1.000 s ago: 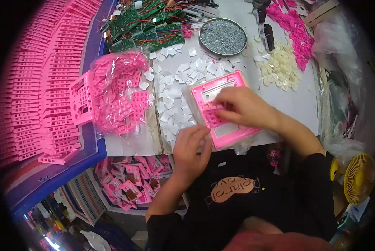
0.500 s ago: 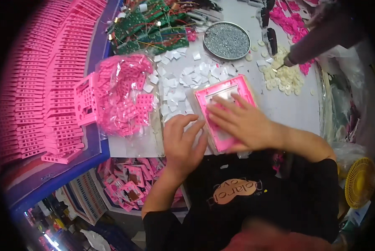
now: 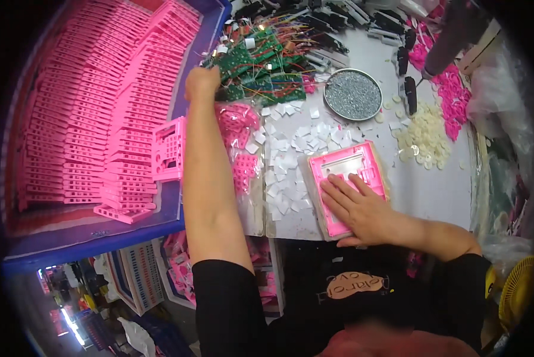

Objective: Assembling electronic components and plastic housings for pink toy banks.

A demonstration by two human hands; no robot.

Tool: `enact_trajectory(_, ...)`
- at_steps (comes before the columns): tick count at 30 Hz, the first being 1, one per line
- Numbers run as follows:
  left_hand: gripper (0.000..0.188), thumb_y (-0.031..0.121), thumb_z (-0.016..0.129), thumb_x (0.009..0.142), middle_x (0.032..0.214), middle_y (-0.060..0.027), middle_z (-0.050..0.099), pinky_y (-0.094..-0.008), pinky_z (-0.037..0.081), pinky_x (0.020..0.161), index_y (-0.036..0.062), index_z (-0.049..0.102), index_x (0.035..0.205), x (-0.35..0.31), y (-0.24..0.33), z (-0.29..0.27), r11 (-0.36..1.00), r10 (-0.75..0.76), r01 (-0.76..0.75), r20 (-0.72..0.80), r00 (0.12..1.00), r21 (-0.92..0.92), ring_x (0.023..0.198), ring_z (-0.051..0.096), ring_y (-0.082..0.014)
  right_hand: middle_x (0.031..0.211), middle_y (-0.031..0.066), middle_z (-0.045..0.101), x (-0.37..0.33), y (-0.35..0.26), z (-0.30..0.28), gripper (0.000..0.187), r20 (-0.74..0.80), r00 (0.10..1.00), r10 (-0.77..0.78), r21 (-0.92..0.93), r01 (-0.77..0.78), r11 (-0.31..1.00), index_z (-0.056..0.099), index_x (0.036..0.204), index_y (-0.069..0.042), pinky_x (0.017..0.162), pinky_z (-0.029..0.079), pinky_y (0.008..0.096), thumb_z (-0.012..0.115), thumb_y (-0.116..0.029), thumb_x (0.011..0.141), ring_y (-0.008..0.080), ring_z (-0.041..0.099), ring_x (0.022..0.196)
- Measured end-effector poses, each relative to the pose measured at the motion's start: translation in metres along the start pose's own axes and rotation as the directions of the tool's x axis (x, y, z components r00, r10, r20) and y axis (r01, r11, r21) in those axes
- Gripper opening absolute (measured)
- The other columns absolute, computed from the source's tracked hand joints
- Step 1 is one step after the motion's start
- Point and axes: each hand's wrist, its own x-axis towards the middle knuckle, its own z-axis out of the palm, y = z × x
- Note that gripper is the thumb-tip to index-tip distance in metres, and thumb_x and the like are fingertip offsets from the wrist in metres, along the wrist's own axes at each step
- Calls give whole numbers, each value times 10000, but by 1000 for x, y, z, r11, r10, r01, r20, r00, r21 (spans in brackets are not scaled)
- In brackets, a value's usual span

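Observation:
A pink plastic casing (image 3: 332,221) with a clear window lies in a shallow block on the table in front of me. My right hand (image 3: 359,208) rests flat on its lower part, fingers spread. My left arm stretches far forward across the table. At its end, my left hand (image 3: 202,83) is at the left edge of a heap of green circuit boards (image 3: 284,86) with thin wires. Its fingers point away and are hidden, so I cannot see whether it grips a board. Below the left forearm, a clear bag of pink keypad parts (image 3: 243,172) is partly covered.
At left, a blue-rimmed bin (image 3: 210,21) holds rows of pink casings, with one pink casing (image 3: 168,149) standing at its edge. Around the middle lie white paper squares (image 3: 284,178), a round dish of screws (image 3: 353,94), cream discs (image 3: 424,134) and a dark power screwdriver (image 3: 448,44).
My left hand has moved from beside the pink casing forward and left to the circuit boards. My right hand stays on the casing. The whole view has shifted.

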Motion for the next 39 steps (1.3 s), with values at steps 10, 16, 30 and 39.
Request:
enact_trajectory(10,604,474,771,792,1334,-143,659,-502,396,1083,108,690,1265,-2,71,32,969,-128,140,69,989,-202,1235,621,-336,1625,232,270,-3,3,2,1044,-13,1000,-12,38,13,999,339,1515,64,1199,219,578,752,-559,786,381,234,1521)
enact_trajectory(16,323,259,671,831,1128,-145,739,-492,497,942,76,731,1090,-28,79,21,953,29,-103,-253,967,-285,1060,697,-356,1610,222,300,-7,3,2,968,-95,995,-25,51,30,998,403,1498,-3,1185,257,574,783,-518,773,371,259,1511)
enact_trajectory(30,306,4,612,896,1212,-144,559,-473,425,962,83,595,1191,-219,24,-50,409,256,-827,-822,509,-385,1140,521,-298,898,12,646,21,31,-39,153,-300,884,358,953,263,149,671,988,-35,662,478,274,718,-168,929,83,586,817)
enact_trajectory(39,465,-33,625,818,1405,-157,422,-414,497,973,21,573,1277,-369,-5,-34,243,381,-382,-275,883,-891,1323,411,-298,905,19,683,49,21,-51,234,-157,874,461,970,225,-96,623,1139,-30,585,480,229,632,-221,1004,63,619,713)
